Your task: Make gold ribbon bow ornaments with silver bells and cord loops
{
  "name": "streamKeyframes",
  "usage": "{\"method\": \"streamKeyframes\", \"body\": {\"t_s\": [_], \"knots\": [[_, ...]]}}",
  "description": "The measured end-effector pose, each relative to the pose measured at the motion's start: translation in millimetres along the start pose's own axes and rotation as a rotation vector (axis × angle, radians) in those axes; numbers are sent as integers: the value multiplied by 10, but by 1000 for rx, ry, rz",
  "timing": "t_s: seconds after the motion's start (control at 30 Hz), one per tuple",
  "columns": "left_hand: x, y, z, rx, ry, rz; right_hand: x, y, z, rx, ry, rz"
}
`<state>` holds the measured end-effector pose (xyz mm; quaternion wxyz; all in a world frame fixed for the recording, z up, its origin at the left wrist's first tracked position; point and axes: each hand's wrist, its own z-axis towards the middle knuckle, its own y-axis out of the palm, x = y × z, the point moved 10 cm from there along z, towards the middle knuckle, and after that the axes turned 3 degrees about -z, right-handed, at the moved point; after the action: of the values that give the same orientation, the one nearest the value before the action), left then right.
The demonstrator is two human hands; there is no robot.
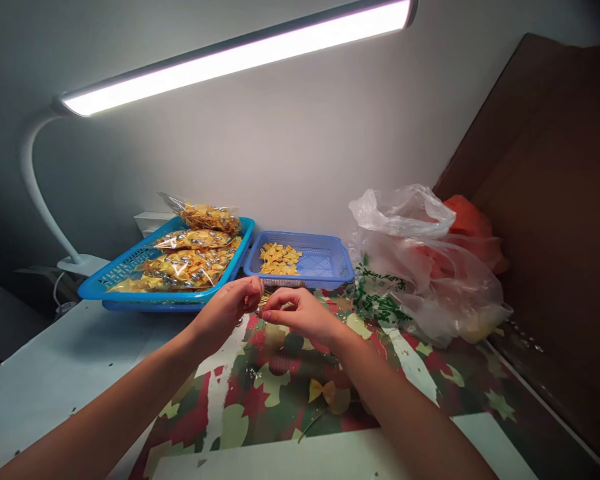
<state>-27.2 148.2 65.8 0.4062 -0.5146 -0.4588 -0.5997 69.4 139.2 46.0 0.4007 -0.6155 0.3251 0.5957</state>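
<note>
My left hand [227, 308] is closed in a pinch over the patterned mat, near the blue baskets. Facing it, my right hand [304, 316] has its thumb and forefinger pressed together, close to the left fingertips. Whatever lies between the fingers is too small and too hidden to make out. A yellow bow-shaped piece [322, 391] lies on the mat below my right hand, with a thin strand near it. Behind the hands, a small blue-violet basket [330, 263] holds a heap of small yellow pieces [280, 259] at its left end.
At the left, a larger blue basket [123, 272] holds clear bags of yellow pieces [185, 267]. Crumpled plastic bags [420, 267] stand at the right, beside a brown cardboard panel [545, 220]. A lit lamp [240, 57] hangs above. The camouflage-patterned mat [275, 383] covers the table.
</note>
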Motion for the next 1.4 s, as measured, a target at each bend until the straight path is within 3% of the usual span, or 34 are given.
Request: {"method": "streamKeyframes", "body": {"t_s": [0.6,0.87,1.4], "knots": [[-35,-149,15,140,-36,-45,53,61,-28,-94,86,-93],[-98,-177,34,167,-88,-129,111,27,-48,-107,174,-110],[-219,-272,55,233,-141,-214,158,30,-72,-132,211,-95]]}}
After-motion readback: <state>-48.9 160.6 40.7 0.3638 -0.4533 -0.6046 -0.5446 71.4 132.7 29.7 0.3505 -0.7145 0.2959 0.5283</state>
